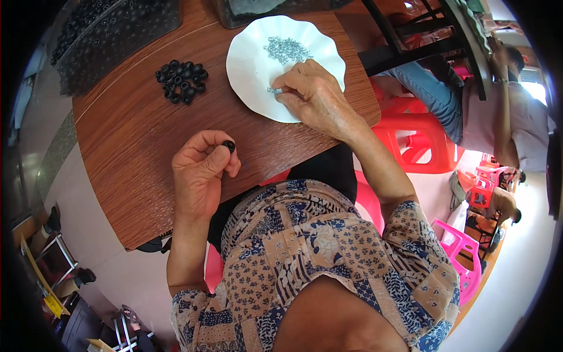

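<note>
My left hand point(202, 170) is closed in a pinch over the near part of the wooden table, gripping a small round black piece with a hole in it point(229, 145) between thumb and fingers. My right hand point(311, 97) reaches over a white plate with a wavy rim point(243, 70). Its thumb and fingertips are pressed together low at the plate's surface. What they hold, if anything, is too small to name. Tiny clear pieces point(287, 50) lie heaped on the plate beyond that hand, and a few sit by its fingertips.
Several similar black pieces point(183, 79) form a loose pile on the wooden table point(129, 152). At the far left stands a clear bin of black pieces point(117, 44); another container point(258, 9) is behind the plate. Red stools point(416, 132) and seated people are to the right.
</note>
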Available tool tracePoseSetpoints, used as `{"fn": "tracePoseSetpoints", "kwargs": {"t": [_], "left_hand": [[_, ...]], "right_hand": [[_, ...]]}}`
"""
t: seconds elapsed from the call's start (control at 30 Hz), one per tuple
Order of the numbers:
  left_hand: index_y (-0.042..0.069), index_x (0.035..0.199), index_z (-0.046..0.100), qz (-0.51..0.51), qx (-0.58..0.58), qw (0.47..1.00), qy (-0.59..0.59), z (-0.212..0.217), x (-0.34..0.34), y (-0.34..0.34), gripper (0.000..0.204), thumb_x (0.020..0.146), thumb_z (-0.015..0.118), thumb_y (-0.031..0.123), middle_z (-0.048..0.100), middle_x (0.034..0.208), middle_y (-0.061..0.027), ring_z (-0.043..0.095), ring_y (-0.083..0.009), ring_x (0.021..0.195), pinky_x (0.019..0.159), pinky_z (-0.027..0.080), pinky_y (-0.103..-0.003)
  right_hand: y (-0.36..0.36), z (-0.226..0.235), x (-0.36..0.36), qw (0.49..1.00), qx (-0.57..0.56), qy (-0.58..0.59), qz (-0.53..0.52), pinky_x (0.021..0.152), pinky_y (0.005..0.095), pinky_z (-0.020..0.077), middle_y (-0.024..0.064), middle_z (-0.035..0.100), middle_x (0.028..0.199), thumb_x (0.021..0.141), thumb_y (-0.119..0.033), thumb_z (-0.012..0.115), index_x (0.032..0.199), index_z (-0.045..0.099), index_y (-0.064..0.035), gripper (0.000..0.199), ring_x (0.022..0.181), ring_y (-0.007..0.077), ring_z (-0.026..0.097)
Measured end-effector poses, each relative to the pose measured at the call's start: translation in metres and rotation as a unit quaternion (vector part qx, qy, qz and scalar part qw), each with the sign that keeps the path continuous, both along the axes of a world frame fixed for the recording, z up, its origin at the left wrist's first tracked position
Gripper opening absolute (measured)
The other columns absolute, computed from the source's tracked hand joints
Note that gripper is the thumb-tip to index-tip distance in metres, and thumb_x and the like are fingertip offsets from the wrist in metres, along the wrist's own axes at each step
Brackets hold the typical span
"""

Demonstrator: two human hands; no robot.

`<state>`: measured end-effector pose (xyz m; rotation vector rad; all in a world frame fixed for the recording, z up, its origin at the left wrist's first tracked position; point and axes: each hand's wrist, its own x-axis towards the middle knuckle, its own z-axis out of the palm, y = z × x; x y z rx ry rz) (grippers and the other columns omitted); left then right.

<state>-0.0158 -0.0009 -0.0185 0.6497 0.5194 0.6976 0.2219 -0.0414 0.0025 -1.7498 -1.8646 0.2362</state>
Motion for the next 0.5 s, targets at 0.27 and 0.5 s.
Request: {"fn": "tracePoseSetpoints", "kwargs": {"t": [0.27,0.5], "left_hand": [[-0.004,0.095,0.06,0.038,0.036,0.998,0.025,0.01,0.007,-0.001,0.014,0.085,0.064,0.006,0.065,0.085,-0.0134,0.056,-0.014,0.064,0.058,0.045,-0.024],[-0.004,0.097,0.06,0.045,0.042,0.998,0.007,0.01,0.011,0.003,0.014,0.085,0.062,0.002,0.064,0.086,-0.0133,0.054,-0.0131,0.064,0.058,0.044,-0.023]], "right_hand": [[0.008,-0.003,-0.004,1.0,0.006,0.012,0.008,0.067,0.0383,0.0421,0.0125,0.059,0.073,0.075,-0.005,0.065,0.076,0.064,-0.0013,0.004,0.072,0.0282,0.053],[0.009,0.005,-0.012,0.999,-0.041,0.021,-0.023,0.067,0.0371,0.0441,0.0117,0.06,0.072,0.076,-0.008,0.067,0.084,0.064,-0.0004,0.011,0.073,0.0276,0.054]]}}
